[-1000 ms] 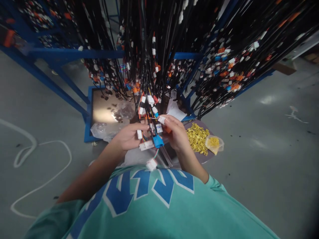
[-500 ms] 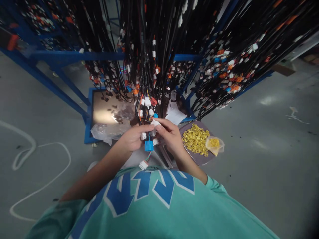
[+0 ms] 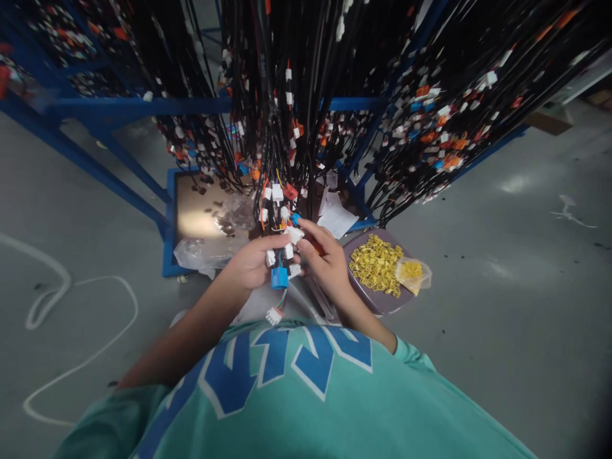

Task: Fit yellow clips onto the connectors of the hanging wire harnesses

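Both my hands meet under a hanging bundle of black wire harnesses [image 3: 287,127]. My left hand [image 3: 251,264] is closed around the bundle's lower end, where white plugs and a blue connector [image 3: 279,277] hang. My right hand [image 3: 325,261] pinches a small white connector [image 3: 294,234] between thumb and forefinger, right next to the left hand's fingertips. A thin coloured lead with a white plug [image 3: 274,315] dangles below the blue connector, just above my teal shirt.
A round tray [image 3: 377,299] holding several small yellow parts [image 3: 375,264] and a small plastic bag [image 3: 414,274] sits right of my right hand. Blue rack frames [image 3: 119,105] carry many more harnesses. Clear plastic bags [image 3: 205,252] and white paper [image 3: 337,217] lie on the rack base. A white cord [image 3: 71,319] loops on the grey floor.
Both hands rose slightly and came closer together. The blue connector and dangling white plug shifted left. The right hand's pinch on the white connector moved in toward the left fingertips.
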Demonstrator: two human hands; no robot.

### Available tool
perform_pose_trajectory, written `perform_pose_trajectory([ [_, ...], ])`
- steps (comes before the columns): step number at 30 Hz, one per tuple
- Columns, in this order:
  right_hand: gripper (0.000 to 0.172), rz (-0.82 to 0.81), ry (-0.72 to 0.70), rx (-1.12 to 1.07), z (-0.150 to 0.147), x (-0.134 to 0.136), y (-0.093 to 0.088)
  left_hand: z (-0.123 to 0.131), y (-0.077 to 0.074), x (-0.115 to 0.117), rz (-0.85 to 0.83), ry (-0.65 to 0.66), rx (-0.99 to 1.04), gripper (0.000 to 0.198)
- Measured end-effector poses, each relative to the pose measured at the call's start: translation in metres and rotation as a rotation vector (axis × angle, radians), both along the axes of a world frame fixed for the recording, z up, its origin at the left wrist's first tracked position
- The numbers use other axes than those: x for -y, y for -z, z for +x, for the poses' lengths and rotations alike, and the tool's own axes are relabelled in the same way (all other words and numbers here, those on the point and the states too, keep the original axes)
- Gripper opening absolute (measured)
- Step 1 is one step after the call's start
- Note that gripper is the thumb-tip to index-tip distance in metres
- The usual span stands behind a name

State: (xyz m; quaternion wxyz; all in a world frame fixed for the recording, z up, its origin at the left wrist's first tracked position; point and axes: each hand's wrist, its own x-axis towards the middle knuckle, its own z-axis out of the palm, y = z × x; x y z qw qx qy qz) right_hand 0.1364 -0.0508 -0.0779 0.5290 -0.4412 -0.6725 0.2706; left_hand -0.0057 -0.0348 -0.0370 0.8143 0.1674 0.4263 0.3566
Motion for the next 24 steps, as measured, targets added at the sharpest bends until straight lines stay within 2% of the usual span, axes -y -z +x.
perform_pose_trajectory([
  [5,0.028,-0.019,-0.011,-0.010,0.003,0.001,0.002,0.000,0.005,-0.001,0.036,0.032,0.040,0.013],
  [9,0.030,0.065,-0.005,0.026,0.004,0.002,0.003,-0.001,0.011,-0.002,0.089,0.031,0.081,0.004],
  [13,0.027,0.070,0.013,0.075,0.002,0.005,0.001,0.003,0.011,0.000,0.095,0.018,0.052,0.007],
  [18,0.023,0.098,0.068,0.008,-0.002,0.007,0.000,0.007,0.008,0.003,0.138,-0.063,0.010,0.008],
  [24,0.023,0.068,0.048,-0.057,0.005,0.008,0.003,0.006,0.016,-0.001,0.155,-0.055,0.003,0.015],
])
